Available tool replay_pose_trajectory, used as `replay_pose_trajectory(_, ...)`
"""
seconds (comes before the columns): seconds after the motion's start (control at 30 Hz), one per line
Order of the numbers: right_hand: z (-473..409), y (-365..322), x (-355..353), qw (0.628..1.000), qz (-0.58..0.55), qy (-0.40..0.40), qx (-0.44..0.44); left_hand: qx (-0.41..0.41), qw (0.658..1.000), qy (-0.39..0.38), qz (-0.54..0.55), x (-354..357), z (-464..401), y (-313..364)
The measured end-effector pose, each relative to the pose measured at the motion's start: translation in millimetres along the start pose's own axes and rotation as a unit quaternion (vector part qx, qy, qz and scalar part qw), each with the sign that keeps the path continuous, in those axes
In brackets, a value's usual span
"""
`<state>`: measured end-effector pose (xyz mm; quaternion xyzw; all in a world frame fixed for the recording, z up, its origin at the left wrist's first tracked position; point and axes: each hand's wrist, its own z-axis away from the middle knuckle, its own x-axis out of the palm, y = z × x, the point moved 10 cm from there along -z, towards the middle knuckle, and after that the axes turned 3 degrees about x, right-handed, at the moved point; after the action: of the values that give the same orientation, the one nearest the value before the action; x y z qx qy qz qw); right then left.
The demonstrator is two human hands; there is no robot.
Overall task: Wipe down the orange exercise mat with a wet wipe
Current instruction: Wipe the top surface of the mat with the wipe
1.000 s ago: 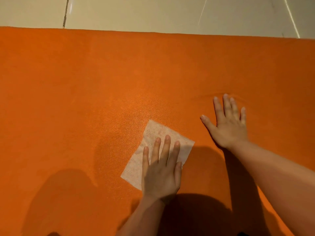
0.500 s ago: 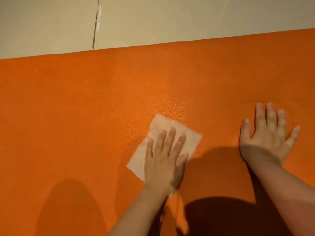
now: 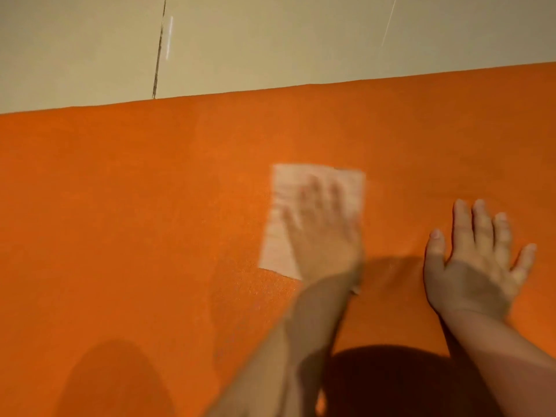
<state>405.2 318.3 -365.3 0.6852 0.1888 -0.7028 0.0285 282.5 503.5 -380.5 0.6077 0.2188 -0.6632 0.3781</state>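
Two hands lie flat on the orange mat [image 3: 135, 206], which covers the near part of the beige floor [image 3: 270, 40]. Blurred, the left hand [image 3: 323, 233] presses the pale wipe [image 3: 281, 212] onto the mat's middle, its fingers straight. Well to the right, the right hand [image 3: 475, 266] rests palm down on bare mat with fingers [image 3: 481, 224] spread wide, holding nothing.

- Your left hand [image 3: 323, 236] has pushed the wet wipe [image 3: 285, 212] forward across the orange mat [image 3: 135, 206], nearer its far edge.
- Your right hand [image 3: 472, 266] has spread its fingers [image 3: 481, 221] wider.
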Motion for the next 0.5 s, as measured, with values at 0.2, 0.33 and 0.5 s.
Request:
replay_pose_trajectory(0.2,-0.6,1.7,4.4,1.0,0.013,-0.013,-0.003,0.268,0.959,-0.086,-0.018,6.3,3.9,44.3)
replay_pose_trajectory(0.33,-0.1,3.4,6.2,1.0,0.017,-0.021,-0.003,0.103,0.994,-0.032,-0.029,-25.2,-68.0,-79.6)
replay_pose_trajectory(0.5,1.6,4.6,4.2,0.999,0.016,-0.025,0.013,-0.151,0.988,0.017,0.016,-66.9,-129.8,-192.4)
